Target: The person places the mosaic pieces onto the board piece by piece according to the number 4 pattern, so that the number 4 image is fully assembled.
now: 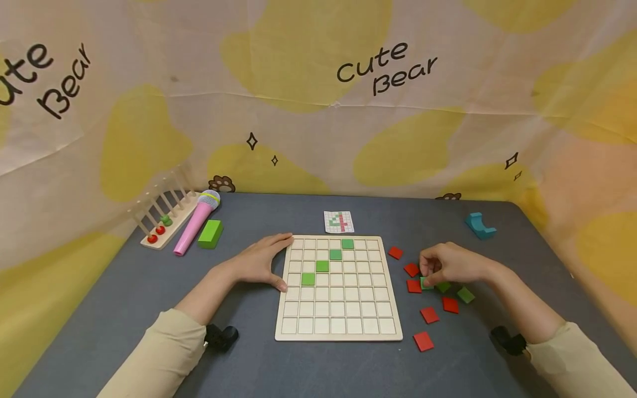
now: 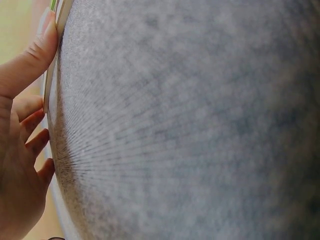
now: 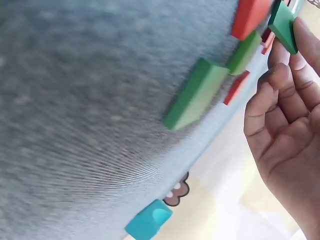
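Note:
A pale wooden grid board [image 1: 338,337] lies flat in the head view, with green tiles [image 1: 322,266] set in a diagonal line of squares. My left hand [image 1: 259,261] rests against the board's left edge, thumb and fingers spread and touching it. To the right of the board, my right hand [image 1: 455,263] pinches a green square tile [image 3: 284,27] between thumb and fingers, low over the table. Around that hand lie red tiles [image 1: 414,286] and loose green tiles [image 1: 465,294]. The right wrist view shows the held tile tilted, partly covered by the thumb.
A small pattern card [image 1: 339,222] lies behind the board. At the back left are a peg rack [image 1: 169,218] with red and green beads, a pink toy microphone [image 1: 196,224] and a green block [image 1: 210,234]. A blue curved block [image 1: 480,225] sits at the back right.

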Tool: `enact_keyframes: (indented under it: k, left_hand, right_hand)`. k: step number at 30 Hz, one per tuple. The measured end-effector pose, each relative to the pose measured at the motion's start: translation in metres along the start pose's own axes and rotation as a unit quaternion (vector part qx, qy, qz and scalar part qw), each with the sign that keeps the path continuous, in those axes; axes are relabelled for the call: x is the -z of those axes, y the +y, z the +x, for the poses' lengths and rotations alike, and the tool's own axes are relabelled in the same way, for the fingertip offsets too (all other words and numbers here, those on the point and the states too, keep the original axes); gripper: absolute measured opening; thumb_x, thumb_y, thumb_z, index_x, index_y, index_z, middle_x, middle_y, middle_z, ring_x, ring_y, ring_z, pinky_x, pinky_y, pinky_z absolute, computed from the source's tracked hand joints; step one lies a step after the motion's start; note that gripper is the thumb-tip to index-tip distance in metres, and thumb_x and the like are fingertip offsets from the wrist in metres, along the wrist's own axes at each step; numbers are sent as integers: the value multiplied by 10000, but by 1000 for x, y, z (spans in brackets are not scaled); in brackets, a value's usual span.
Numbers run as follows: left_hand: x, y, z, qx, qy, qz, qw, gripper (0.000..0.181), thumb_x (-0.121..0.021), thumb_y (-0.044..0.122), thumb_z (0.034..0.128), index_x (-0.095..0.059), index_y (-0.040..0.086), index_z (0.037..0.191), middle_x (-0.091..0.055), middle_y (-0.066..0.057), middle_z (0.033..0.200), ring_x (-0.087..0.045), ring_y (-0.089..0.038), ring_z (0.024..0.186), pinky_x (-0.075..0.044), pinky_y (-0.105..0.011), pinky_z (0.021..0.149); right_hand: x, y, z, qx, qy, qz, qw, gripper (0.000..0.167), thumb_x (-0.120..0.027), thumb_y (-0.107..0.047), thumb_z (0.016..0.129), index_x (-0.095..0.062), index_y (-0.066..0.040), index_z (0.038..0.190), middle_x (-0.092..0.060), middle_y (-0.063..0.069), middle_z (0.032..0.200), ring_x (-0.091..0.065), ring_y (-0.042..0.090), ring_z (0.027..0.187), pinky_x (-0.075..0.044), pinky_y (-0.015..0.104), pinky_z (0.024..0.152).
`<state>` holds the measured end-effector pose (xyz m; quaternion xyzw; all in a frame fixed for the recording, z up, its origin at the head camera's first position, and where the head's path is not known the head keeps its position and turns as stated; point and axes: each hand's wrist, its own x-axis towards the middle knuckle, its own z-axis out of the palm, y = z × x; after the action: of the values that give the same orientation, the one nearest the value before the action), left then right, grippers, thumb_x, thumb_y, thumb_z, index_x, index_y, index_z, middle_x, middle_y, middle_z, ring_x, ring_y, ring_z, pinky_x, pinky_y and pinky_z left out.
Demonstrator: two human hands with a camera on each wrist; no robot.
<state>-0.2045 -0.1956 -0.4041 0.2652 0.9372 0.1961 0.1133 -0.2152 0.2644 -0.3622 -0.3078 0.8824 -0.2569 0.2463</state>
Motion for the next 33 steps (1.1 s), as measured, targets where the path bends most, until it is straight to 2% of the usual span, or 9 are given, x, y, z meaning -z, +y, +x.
enact_keyframes:
  k: [4, 8, 13, 18, 27, 33]
  left_hand:
    - [1, 1, 0, -18, -3, 3, 10000, 1159, -848, 557, 662, -300, 56, 1552, -276, -149, 1634, -291, -409, 1492, -291, -639, 1149]
    - [1, 1, -1, -36, 2, -3, 10000, 1156, -851, 551, 662, -304, 55, 1550, -276, -150, 1633, -294, -409, 1490, -296, -635, 1148]
    - [1, 0, -1, -40, 28, 4, 10000, 1153, -853, 549, 661, -309, 52, 1548, -279, -149, 1632, -299, -408, 1488, -300, -637, 1144]
    - [0, 1, 0, -38, 16, -7, 10000, 1157, -849, 559, 661, -303, 63, 1552, -275, -141, 1635, -290, -402, 1494, -296, -635, 1148]
    - [-2, 0, 2, -41, 8, -26, 10000, 1164, -851, 562, 657, -300, 67, 1554, -274, -142, 1635, -282, -401, 1497, -290, -632, 1154]
    - [-1, 0, 1, 53, 5, -86, 9999, 1161, -851, 561, 654, -303, 73, 1554, -273, -134, 1637, -279, -394, 1500, -292, -632, 1154]
  right_hand:
    - [2, -6, 4, -51, 155, -81, 9998, 156, -770, -218, 845, -623, -168, 829, -616, -58, 717, -548, 50, 614, -477, 227, 575]
    - [2, -18, 11, 22, 500, -152, 9986, 124, -742, -196, 872, -625, -167, 904, -630, -48, 736, -580, 94, 647, -494, 236, 605]
    - [-5, -44, 29, 290, 1020, -155, 9942, 103, -733, -172, 886, -663, -157, 961, -617, -43, 752, -573, 102, 668, -481, 231, 613]
    - [-17, -72, 48, 523, 1304, -31, 9901, 95, -740, -172, 881, -683, -194, 953, -626, -51, 766, -561, 73, 676, -476, 224, 612]
    - [-37, -109, 82, 810, 1077, 530, 9895, 102, -741, -183, 883, -696, -177, 974, -651, -34, 788, -576, 98, 681, -473, 219, 635]
    - [-51, -132, 104, 1044, 931, 627, 9882, 103, -741, -127, 868, -699, -101, 958, -653, -7, 785, -576, 75, 667, -485, 208, 655]
